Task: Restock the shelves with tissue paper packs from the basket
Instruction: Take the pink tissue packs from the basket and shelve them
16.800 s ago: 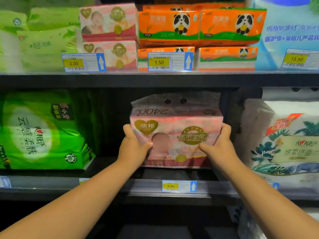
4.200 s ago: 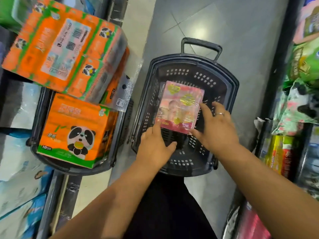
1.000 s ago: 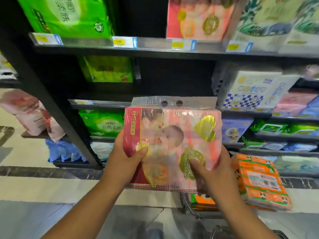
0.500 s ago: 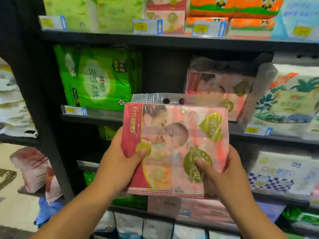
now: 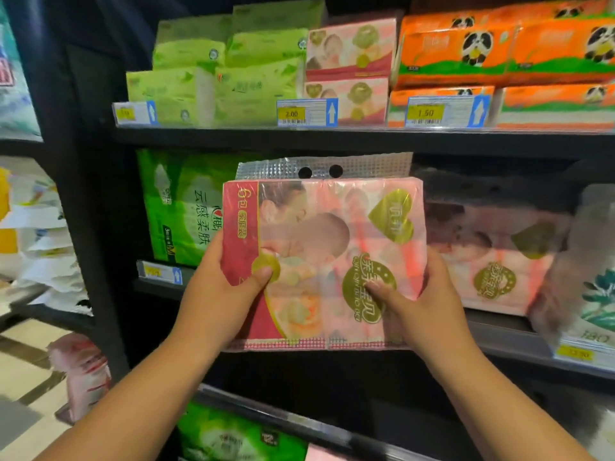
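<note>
Gripping the pink tissue pack (image 5: 327, 261) from both sides: left hand (image 5: 221, 294) curled round its left edge, thumb pressed on the front; right hand (image 5: 416, 304) clasping the lower right corner, thumb across the front. Pack held upright before the middle shelf (image 5: 506, 341), off its surface. Behind the right hand stands a matching pink pack (image 5: 492, 257); behind the left hand, a green pack (image 5: 179, 207).

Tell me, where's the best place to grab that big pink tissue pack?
By its two short side edges, one hand from each side, as the left hand and right hand do now on the pink pack, thumbs pressed on the front. It is wide, flat and soft, so a one-sided grip would likely let it sag.
</note>
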`<state>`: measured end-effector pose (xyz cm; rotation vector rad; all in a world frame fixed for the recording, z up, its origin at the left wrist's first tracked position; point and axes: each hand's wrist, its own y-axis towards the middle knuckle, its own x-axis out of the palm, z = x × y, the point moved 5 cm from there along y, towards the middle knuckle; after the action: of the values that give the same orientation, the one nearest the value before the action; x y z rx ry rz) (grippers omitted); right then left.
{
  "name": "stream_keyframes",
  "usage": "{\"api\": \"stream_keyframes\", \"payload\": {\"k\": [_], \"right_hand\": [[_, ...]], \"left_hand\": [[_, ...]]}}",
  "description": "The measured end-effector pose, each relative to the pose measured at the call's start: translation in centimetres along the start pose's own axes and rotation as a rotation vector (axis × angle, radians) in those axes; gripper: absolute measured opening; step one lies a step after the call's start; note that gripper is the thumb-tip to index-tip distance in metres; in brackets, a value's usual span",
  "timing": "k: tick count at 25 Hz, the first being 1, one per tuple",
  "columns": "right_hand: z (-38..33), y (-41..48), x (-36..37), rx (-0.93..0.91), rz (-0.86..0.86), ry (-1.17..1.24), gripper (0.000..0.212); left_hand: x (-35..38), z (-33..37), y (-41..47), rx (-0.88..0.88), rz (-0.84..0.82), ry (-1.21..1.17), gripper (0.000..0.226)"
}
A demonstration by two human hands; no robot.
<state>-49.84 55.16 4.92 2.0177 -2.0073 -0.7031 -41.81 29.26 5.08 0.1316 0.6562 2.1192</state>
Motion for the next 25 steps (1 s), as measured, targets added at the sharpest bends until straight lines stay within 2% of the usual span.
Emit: {"api": "stream_keyframes", "payload": {"k": [5,12,17,21,25], "right_hand": [[0.1,4.3,2.9,-0.013,-0.056,0.040,0.063],[2.7,8.7,4.9,0.036,-0.009,0.043,0.070],[4.9,10.4,5.1,0.062,0.091,-0.212,0.081],[5.7,10.8,4.5,0.037,0.197,-0.455,0.074],[5.8,10.7,4.3,0.011,0.243,-0.611,0.076]], "left_hand": [[-0.4,-1.3,3.8,0.011,0.049,0.044,0.056],[1.3,-2.3,7.6,0.073,0.071,0.104,0.068],[3.4,-3.6,10.1,0.119,0.023,0.127,0.074],[5.3,-5.3,11.6,0.127,-0.037,0.144,0.081],[6.6,-6.2,11.6,0.199,-0.029,0.202,0.088]]}}
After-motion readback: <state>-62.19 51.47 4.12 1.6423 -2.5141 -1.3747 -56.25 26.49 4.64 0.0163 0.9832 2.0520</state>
